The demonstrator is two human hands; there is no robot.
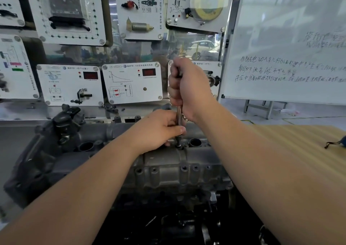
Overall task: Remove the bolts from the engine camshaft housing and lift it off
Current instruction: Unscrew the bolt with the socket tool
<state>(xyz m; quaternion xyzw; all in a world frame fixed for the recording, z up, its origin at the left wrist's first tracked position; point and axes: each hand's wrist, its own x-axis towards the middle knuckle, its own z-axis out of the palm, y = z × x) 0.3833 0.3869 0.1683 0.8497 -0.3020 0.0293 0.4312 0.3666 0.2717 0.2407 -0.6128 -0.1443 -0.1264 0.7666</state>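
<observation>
- Right hand (189,87) grips the upright tool shaft (179,113) (fist-like) above the camshaft housing (168,162).
- Left hand (159,128) pinches the shaft low, resting on the housing.

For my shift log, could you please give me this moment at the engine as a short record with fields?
setting: workshop bench with training panels and a whiteboard behind
workpiece: camshaft housing, in place on the engine
tool: upright metal driver shaft, its tip seated on a bolt on the housing's top
right hand: grips the upper part of the shaft
left hand: holds the shaft low, near the tip
stage: bolt removal under way; housing not yet lifted
</observation>
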